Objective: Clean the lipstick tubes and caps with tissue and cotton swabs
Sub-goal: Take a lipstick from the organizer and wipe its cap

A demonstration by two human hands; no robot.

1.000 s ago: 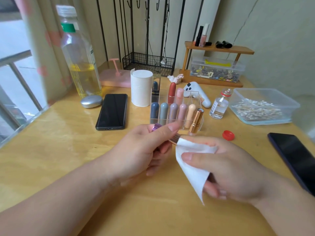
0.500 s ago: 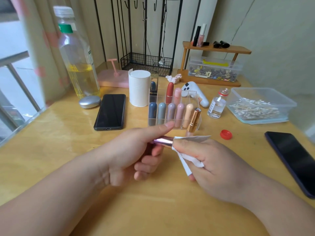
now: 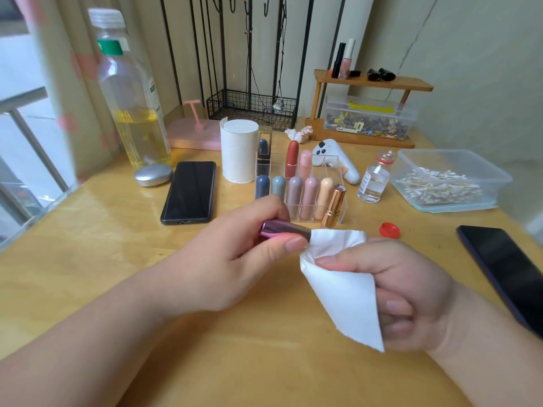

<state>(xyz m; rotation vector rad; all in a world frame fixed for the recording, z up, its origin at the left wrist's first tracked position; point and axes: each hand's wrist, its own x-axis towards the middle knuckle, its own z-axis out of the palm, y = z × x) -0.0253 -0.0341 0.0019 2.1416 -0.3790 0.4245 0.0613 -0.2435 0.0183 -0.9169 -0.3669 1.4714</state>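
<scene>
Wooden counter [image 3: 117, 259] against a pale wall, crowded at the back, with both hands over its bare front. The left hand [image 3: 232, 259] pinches a pink metallic tube [image 3: 279, 229] between thumb and fingers, holding it crosswise just above the counter. The tube's right end meets the tissue [image 3: 343, 292]. The right hand [image 3: 411, 289] has its fingers clenched on the tissue, and a loose corner hangs down.

The likeliest mishap is a knock. A gold lipstick [image 3: 333, 207] stands uncapped just beside the clear organiser [image 3: 332, 163], right behind the working hands. A wide wiping stroke or a lifted knuckle could topple it and smear colour on the wood. The vial [image 3: 373, 180] looks open, with a red cap [image 3: 389, 230] lying apart from it, so a bump there would probably spill liquid. The tube is held only near its left end. A hard twist inside the tissue may pull it from the pinch, or tear the thin sheet.

Counted:
- One tube in hand and one gold lipstick standing.
- Eight capped lipsticks [image 3: 310, 195] in the organiser, five in front and three behind.
- One tissue in hand and one roll [image 3: 238, 151].
- One tub [image 3: 411, 160] of swabs, too many to count.
- Two phones, one to the left [image 3: 189, 190] and one to the right [image 3: 511, 271].
- One vial and one red cap.
</scene>
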